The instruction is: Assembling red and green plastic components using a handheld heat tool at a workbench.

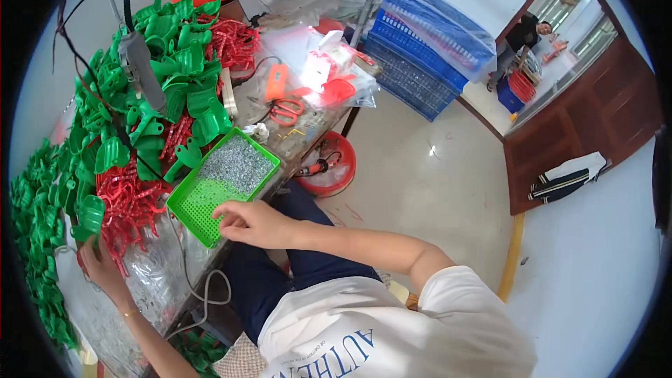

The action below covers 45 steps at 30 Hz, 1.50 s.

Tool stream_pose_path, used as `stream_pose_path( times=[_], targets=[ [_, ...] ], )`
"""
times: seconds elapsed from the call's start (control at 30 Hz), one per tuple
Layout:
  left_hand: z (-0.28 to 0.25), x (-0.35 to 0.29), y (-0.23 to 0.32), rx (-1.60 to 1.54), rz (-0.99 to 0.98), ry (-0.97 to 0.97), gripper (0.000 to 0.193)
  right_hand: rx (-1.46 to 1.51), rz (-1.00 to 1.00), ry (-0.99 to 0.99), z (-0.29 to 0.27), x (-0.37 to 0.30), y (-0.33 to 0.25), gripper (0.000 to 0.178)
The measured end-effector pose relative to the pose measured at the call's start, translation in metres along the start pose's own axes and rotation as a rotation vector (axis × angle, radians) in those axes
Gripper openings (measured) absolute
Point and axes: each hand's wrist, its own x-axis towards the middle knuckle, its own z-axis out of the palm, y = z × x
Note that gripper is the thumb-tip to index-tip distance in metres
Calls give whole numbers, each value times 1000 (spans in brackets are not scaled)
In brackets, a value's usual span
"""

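Note:
My left hand (103, 269) is at the left of the table, its fingers closed on the lower end of a green plastic scoop (89, 215). My right hand (253, 224) hovers over the near right corner of a bright green perforated tray (203, 213). Its fingers are curled in a pinch; whatever they hold, if anything, is too small to make out. Small shiny metal pieces (238, 164) fill the far part of that tray. Red plastic strips (129, 199) lie heaped between the tray and my left hand.
A large pile of green scoops (168, 49) covers the table's left and back. A grey tool (140, 70) hangs over it on a cable. Orange-handled scissors (285, 112) lie beyond the tray. A red bucket (339, 164) and blue crates (420, 49) stand on the floor; a person (521, 38) is beyond the doorway.

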Motion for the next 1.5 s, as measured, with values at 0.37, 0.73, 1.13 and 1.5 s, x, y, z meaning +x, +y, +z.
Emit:
stream_pose_path(
  times=[0.37,0.73,1.13,1.5],
  targets=[
    [-51,-133,187,-403,191,-312,24,37,-109,8,67,4,-2,40],
    [-55,-165,180,-1672,-1193,61,62,-11,-154,-263,83,8,-20,37],
    [-38,-186,165,-2462,-1399,-99,65,-561,-185,-165,64,62,-13,32],
    [-35,-165,157,-2377,-1290,-26,67,-755,-329,-88,83,141,4,20]
  ],
)
